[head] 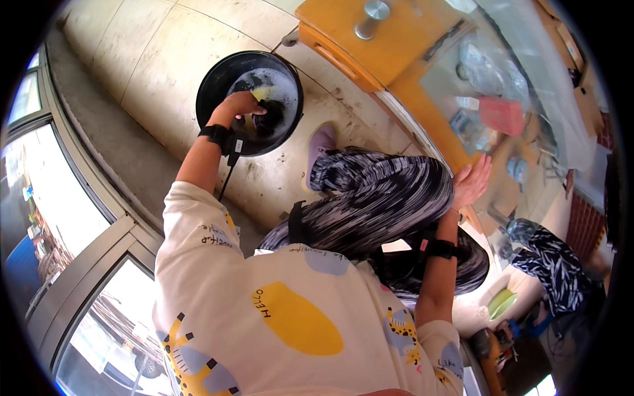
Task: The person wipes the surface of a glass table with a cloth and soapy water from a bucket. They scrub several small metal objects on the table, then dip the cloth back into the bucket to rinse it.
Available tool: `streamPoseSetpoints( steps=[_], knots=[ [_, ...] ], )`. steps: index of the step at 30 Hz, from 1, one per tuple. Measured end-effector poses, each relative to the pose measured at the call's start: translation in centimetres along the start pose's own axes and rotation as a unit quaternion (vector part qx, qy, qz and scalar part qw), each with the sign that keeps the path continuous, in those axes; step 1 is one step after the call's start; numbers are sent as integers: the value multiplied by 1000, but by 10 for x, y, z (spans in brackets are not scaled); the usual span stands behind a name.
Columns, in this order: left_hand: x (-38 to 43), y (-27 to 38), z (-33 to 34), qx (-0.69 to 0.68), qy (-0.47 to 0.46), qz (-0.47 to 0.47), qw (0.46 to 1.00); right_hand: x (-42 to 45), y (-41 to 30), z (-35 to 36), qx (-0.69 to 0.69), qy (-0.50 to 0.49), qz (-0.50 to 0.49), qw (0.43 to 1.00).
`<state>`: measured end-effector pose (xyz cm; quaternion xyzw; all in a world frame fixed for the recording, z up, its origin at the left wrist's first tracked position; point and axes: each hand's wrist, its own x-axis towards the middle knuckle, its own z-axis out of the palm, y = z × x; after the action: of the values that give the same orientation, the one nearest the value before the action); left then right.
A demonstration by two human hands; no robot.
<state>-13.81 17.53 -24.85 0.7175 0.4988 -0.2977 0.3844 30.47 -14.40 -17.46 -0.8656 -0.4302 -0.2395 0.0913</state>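
Note:
A round black basin stands on the tiled floor with sudsy water in it. My left hand reaches into it, fingers closed on a dark wet cloth-like item whose exact kind I cannot tell. Something yellow shows among the suds beside my fingers. Over beyond my raised knee, my right hand is flat with its fingers extended, holding nothing, near the edge of a wooden glass-topped table.
An orange wooden cabinet with a metal canister on top borders the floor beyond the basin. A red box and plastic bags lie by the glass. Window frames line the left side. Another person's patterned clothing shows at right.

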Motion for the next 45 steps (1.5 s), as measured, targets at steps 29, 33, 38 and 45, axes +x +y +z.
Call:
streamPoseSetpoints(
  steps=[29, 33, 38, 45],
  knots=[
    [-23, -14, -34, -183, -36, 24, 982, 2, -1, -3, 4, -11, 8, 1000],
    [6, -28, -9, 13, -35, 38, 999, 2, -3, 0, -13, -7, -8, 1000],
    [71, -14, 58, 41, -26, -57, 997, 3, 1, -2, 3, -22, -3, 1000],
    [59, -21, 41, -54, -13, 87, 995, 6, 23, -15, 95, -123, 22, 988]
  ],
)
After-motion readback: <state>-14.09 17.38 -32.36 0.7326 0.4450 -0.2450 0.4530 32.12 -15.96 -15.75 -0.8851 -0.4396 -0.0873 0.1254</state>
